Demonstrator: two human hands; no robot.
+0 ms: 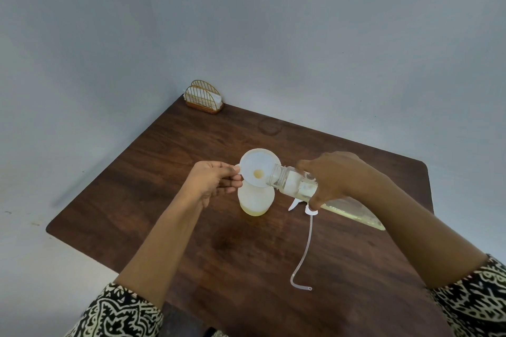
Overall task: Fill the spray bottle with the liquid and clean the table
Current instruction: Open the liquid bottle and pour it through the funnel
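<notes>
Hands: the left hand (216,180) pinches the small tab on the rim of a white funnel (256,160) between thumb and fingertips. The right hand (339,178) is curled round the upper body of a clear refill bottle (293,183) and holds it tipped nearly level, its open mouth touching the funnel's right edge. The funnel sits in the neck of the frosted spray bottle (256,201), which stands upright near the middle of the tabletop (246,268). The pinch on the tab appears meant to keep the funnel from tilting or lifting under the pour. Resting the refill bottle's mouth on the rim keeps the stream inside the cone. A pale yellow liquid lies shallow in the base of the spray bottle, and a small pool shows at the funnel's throat, so filling is judged to be at an early stage. The trigger spray head (293,204) lies on the tabletop just right of the spray bottle and partly under the right hand. Its dip tube (308,246) trails toward the near edge, evidently set aside to free the neck. Cleaning is not yet begun, and a faint ring mark (269,126) shows on the wood further back. A wire napkin holder (204,97) stands at the far corner. Markings: a strip of lettering runs along the refill bottle below the right hand, but it is too small and too oblique to read. No brand can be confirmed on any item.
</notes>
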